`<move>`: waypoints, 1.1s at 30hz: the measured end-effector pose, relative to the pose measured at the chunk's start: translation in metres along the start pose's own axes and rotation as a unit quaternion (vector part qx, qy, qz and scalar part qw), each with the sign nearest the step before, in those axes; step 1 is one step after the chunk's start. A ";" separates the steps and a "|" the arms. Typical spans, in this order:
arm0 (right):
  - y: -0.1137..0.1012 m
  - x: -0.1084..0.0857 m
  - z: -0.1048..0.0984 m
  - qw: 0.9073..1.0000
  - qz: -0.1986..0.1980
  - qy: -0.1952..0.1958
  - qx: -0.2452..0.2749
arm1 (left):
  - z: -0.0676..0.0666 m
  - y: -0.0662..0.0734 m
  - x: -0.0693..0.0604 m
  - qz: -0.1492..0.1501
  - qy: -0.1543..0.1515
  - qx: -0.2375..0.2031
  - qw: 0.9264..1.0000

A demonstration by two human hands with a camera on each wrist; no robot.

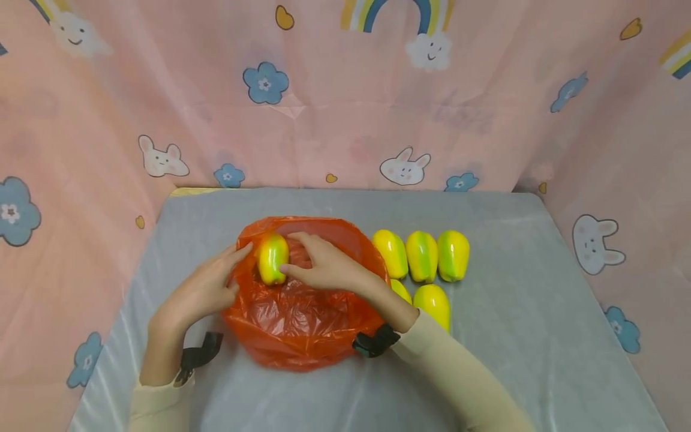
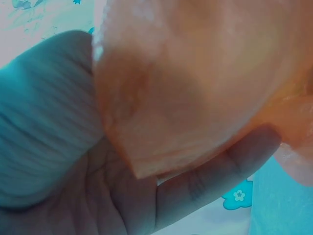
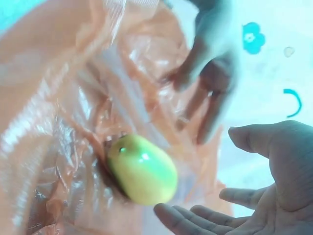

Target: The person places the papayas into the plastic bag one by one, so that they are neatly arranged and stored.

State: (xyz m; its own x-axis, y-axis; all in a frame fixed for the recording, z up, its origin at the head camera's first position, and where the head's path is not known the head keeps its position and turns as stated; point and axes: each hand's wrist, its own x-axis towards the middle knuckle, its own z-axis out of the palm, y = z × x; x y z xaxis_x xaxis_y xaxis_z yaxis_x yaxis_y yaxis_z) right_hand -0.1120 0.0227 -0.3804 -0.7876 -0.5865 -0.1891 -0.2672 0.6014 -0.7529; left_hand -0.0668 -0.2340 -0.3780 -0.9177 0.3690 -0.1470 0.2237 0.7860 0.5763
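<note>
A glossy yellow-green mango [image 1: 273,258] lies inside a red plastic bag [image 1: 302,348], whose mouth is spread wide. My right hand [image 1: 329,264] reaches over the bag's right rim, thumb and fingers parted beside the mango. In the right wrist view, a gap shows between the thumb and fingers, with the fingertips close to the mango [image 3: 144,170]. At the left rim is my left hand [image 1: 202,294], its fingers extended against the bag. The left wrist view has the bag's film [image 2: 190,98] lying between thumb and fingers, covering part of the hand.
Several more mangoes sit right of the bag: three in a back row, including a middle mango [image 1: 422,257], and a front mango [image 1: 433,305] beside one partly hidden by the bag. A grey cloth [image 1: 529,336] covers the table. Behind hangs a pink patterned curtain [image 1: 324,126].
</note>
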 end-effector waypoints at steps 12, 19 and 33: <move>0.001 -0.048 -0.012 0.996 0.003 0.066 0.054 | 0.001 -0.006 0.000 -0.004 -0.002 -0.005 1.000; 0.013 -0.075 -0.019 0.989 -0.001 0.126 0.081 | -0.001 -0.002 0.000 -0.004 0.001 0.001 1.000; 0.047 -0.112 -0.029 0.981 0.010 0.175 0.081 | 0.003 -0.001 0.001 0.003 -0.003 0.015 1.000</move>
State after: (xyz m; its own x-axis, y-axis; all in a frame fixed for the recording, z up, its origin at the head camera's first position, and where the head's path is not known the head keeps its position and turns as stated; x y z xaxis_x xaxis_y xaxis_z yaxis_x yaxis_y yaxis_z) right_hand -0.0525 0.1325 -0.3768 -0.9416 -0.3366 0.0010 -0.1800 0.5010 -0.8465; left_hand -0.0674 -0.2327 -0.3806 -0.9139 0.3777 -0.1487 0.2396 0.7976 0.5536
